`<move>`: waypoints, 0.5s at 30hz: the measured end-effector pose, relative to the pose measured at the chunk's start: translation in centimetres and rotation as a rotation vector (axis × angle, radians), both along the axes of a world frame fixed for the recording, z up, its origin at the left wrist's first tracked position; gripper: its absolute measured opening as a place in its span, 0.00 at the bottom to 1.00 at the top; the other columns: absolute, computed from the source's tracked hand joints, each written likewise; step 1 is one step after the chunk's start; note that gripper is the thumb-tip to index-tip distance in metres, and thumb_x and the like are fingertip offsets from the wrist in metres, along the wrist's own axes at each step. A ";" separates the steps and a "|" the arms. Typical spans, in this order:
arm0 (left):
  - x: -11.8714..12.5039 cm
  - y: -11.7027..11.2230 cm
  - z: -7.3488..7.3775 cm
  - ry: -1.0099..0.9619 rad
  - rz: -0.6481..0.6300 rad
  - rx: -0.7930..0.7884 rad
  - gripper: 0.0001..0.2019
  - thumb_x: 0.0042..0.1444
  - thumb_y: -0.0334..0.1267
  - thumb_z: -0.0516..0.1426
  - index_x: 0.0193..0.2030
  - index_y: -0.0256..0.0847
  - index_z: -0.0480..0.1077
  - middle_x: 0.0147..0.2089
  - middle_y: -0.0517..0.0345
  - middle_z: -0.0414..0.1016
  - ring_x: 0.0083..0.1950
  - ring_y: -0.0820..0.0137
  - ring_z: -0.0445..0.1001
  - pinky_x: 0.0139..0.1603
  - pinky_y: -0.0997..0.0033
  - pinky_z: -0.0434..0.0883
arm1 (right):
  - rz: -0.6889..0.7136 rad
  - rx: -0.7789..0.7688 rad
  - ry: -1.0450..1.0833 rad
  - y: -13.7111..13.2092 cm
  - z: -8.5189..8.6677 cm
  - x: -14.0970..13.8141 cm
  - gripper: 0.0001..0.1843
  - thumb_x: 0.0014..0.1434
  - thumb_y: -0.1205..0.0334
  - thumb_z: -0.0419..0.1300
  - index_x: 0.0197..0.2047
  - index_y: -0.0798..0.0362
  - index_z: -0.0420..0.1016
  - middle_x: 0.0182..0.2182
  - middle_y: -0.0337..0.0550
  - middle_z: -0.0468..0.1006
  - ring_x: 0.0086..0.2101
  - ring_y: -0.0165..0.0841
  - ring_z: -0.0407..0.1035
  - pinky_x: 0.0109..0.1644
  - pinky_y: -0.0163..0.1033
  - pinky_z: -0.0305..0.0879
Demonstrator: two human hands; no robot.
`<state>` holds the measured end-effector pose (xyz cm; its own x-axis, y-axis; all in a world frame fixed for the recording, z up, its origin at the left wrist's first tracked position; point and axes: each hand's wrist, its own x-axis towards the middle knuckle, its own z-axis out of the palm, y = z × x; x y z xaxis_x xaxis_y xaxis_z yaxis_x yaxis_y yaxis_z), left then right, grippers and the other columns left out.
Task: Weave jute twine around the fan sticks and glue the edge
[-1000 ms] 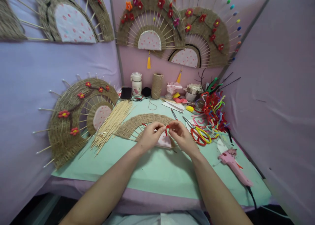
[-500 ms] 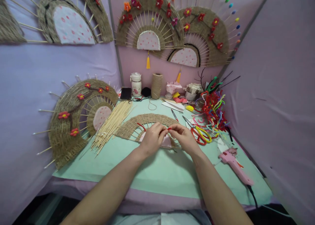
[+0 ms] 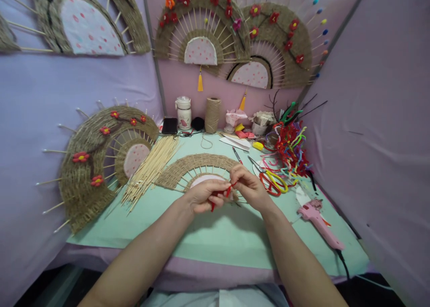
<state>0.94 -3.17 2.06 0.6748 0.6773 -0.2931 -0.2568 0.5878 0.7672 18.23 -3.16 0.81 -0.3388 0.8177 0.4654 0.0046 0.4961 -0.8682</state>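
Between my two hands is a red pipe cleaner [image 3: 229, 191], bent, with one end hanging below my left fingers. My left hand [image 3: 206, 196] is closed on it, thumb over the fingers. My right hand [image 3: 247, 186] pinches its other part at the fingertips. Beneath both hands a woven twine fan [image 3: 198, 161] lies on the green table cover, its thin sticks fanning out from a pale half-round centre. My hands hide the fan's right lower part. Just right of my right hand lie red-and-yellow-handled scissors [image 3: 273, 181].
A pink glue gun [image 3: 320, 226] with a cord lies at the right. Bundled wooden sticks [image 3: 151, 170] and a flower-decorated fan [image 3: 83, 163] are at the left. Behind stand a twine spool [image 3: 212, 115], a white jar [image 3: 183, 113] and a heap of coloured pipe cleaners [image 3: 290, 148].
My left hand has turned, thumb now on top, and the red pipe cleaner's end has swung from above the hand to below it. The whole view has shifted slightly.
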 end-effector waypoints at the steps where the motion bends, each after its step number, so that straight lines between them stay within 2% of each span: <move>1: 0.1 0.0 0.0 -0.022 -0.014 -0.047 0.10 0.43 0.35 0.64 0.28 0.36 0.66 0.25 0.61 0.59 0.22 0.83 0.51 0.16 0.83 0.40 | 0.006 0.014 0.009 0.0 -0.1 0.0 0.06 0.57 0.58 0.59 0.30 0.48 0.71 0.33 0.42 0.66 0.38 0.35 0.63 0.46 0.42 0.61; 2: 0.1 0.0 0.0 -0.034 -0.011 -0.059 0.10 0.43 0.34 0.64 0.28 0.35 0.66 0.26 0.60 0.60 0.22 0.83 0.52 0.16 0.84 0.40 | 0.009 0.016 0.018 0.1 -0.1 0.0 0.06 0.57 0.58 0.59 0.30 0.49 0.71 0.34 0.42 0.66 0.39 0.35 0.63 0.46 0.42 0.61; 4: 0.2 -0.1 0.0 -0.014 0.055 0.022 0.10 0.44 0.37 0.64 0.28 0.34 0.67 0.25 0.62 0.59 0.21 0.84 0.51 0.16 0.84 0.42 | 0.002 -0.025 0.039 0.3 -0.4 0.0 0.05 0.57 0.58 0.59 0.32 0.49 0.71 0.35 0.42 0.66 0.39 0.34 0.63 0.46 0.41 0.61; 7: 0.4 -0.3 0.1 0.166 0.276 0.300 0.12 0.48 0.43 0.61 0.28 0.35 0.68 0.21 0.66 0.58 0.19 0.83 0.49 0.17 0.81 0.45 | -0.053 -0.207 0.058 0.6 -0.9 0.1 0.07 0.56 0.58 0.60 0.39 0.49 0.71 0.34 0.39 0.68 0.36 0.31 0.63 0.40 0.36 0.61; 10: 0.8 -0.7 0.2 0.426 0.468 0.596 0.11 0.51 0.43 0.58 0.28 0.36 0.70 0.22 0.64 0.64 0.21 0.79 0.57 0.22 0.78 0.55 | -0.118 -0.373 0.044 1.0 -1.4 0.2 0.09 0.55 0.56 0.60 0.37 0.51 0.72 0.26 0.36 0.68 0.27 0.28 0.61 0.31 0.33 0.58; 13: 1.2 -0.9 -0.1 0.598 0.545 0.822 0.09 0.52 0.40 0.56 0.26 0.37 0.71 0.25 0.60 0.70 0.29 0.73 0.65 0.31 0.75 0.60 | -0.149 -0.403 0.032 1.1 -1.4 0.2 0.10 0.53 0.54 0.61 0.32 0.53 0.73 0.22 0.34 0.66 0.24 0.27 0.58 0.28 0.32 0.55; 15: 1.5 -1.0 -0.4 0.655 0.548 0.896 0.09 0.53 0.39 0.55 0.26 0.38 0.71 0.26 0.59 0.72 0.31 0.72 0.67 0.33 0.73 0.61 | -0.154 -0.398 0.020 1.0 -1.2 0.2 0.10 0.52 0.54 0.63 0.32 0.53 0.74 0.22 0.34 0.68 0.24 0.26 0.59 0.29 0.32 0.55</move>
